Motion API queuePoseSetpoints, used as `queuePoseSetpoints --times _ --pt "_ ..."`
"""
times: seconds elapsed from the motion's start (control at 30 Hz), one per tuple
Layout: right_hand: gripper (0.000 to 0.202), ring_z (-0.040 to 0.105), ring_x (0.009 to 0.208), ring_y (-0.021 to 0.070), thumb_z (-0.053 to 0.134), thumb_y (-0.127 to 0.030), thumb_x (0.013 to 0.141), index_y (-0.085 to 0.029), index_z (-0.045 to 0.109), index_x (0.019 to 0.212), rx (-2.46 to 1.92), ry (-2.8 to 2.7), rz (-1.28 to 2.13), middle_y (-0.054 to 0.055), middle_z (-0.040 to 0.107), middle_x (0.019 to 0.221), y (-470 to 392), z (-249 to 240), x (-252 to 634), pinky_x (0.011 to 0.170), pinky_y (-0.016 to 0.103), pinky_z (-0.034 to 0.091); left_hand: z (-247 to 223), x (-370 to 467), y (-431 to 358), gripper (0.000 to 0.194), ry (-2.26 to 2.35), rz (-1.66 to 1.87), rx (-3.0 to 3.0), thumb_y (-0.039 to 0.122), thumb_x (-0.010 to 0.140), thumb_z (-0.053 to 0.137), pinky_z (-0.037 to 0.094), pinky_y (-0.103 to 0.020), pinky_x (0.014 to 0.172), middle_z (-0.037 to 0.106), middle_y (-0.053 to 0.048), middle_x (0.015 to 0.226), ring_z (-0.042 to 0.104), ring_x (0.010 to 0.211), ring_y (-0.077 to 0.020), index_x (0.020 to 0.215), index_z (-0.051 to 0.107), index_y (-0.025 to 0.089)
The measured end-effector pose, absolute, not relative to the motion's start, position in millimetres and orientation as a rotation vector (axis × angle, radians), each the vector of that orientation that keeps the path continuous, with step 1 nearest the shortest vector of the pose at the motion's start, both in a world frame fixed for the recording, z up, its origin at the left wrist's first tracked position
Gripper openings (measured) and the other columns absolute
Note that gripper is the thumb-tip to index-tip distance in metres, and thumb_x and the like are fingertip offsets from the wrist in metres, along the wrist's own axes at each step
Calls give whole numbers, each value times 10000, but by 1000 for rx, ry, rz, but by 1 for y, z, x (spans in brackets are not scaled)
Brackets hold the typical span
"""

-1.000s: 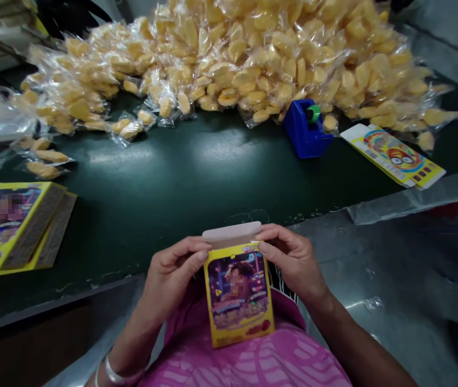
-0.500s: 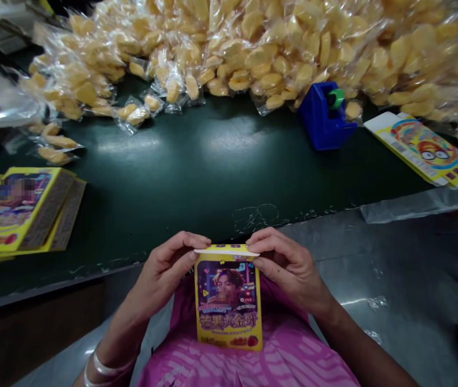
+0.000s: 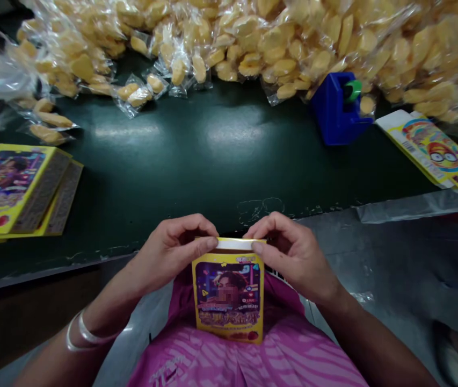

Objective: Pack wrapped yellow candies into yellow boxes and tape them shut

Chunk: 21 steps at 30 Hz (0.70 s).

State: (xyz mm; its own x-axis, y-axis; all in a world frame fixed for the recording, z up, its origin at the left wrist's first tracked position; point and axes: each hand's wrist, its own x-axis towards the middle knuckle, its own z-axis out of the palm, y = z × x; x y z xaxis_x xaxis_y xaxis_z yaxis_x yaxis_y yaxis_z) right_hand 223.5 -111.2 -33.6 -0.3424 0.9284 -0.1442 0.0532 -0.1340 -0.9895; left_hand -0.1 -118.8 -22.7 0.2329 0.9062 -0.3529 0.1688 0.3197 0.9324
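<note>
A yellow printed carton (image 3: 229, 298) stands upright against my pink clothing, its picture side facing me. Its top flap (image 3: 234, 244) is raised, with a white folded edge along it and a narrow dark gap below. My left hand (image 3: 184, 244) pinches the flap's left end between thumb and fingers. At the other end, my right hand (image 3: 283, 250) pinches it the same way. What is inside the carton cannot be seen.
Individually wrapped yellow pieces (image 3: 285, 48) are heaped along the back of the dark green table (image 3: 164, 172). A blue tape dispenser (image 3: 337, 115) stands before them. Flat cartons (image 3: 438, 150) lie at right, stacked filled-looking cartons (image 3: 11, 188) at left.
Both hands have tilted the carton's top flap upward, so its white edge now faces me and a gap shows beneath it. The view has shifted slightly.
</note>
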Motion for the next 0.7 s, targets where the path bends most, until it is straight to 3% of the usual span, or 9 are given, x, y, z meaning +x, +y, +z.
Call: queuePoseSetpoints --times 0.1,0.27,0.43,0.57,0.7 --pt "76 646 674 137 655 -195 827 -211 623 760 -1168 -1396 1557 5 693 778 -106 -33 220 578 235 525 -19 -2 -113 194 1274 682 1192 371 804 724 464 -204 504 681 -23 665 592 579 -137 730 747 194" --pt "83 709 914 141 648 -191 908 -246 709 898 -1013 -1410 1492 1 747 980 -118 -46 223 797 250 580 -27 -9 -120 195 1353 734 1285 380 820 708 561 -245 610 782 -65 848 698 719 -194 767 800 217" --pt "212 722 1003 165 680 -146 905 -305 737 1033 -1064 -1462 1339 -7 768 1077 -130 -58 229 908 309 579 -44 -5 -144 238 1484 839 1290 359 898 636 615 -273 782 788 -61 1087 755 941 -224 1037 796 252" --pt "207 714 1061 186 670 -155 910 -306 740 1032 -1113 -1470 1303 1 773 1090 -139 -61 231 961 343 572 -57 7 -170 288 1593 942 1534 242 924 592 537 -306 1017 715 -71 1266 688 1156 -220 1169 744 233" --pt "232 712 1067 186 681 -193 909 -295 699 1116 -1162 -1355 1394 35 745 1165 -147 -61 234 919 320 596 -55 6 -173 309 1537 900 1530 239 925 599 527 -273 1011 699 -62 1304 667 1190 -209 1210 716 255"
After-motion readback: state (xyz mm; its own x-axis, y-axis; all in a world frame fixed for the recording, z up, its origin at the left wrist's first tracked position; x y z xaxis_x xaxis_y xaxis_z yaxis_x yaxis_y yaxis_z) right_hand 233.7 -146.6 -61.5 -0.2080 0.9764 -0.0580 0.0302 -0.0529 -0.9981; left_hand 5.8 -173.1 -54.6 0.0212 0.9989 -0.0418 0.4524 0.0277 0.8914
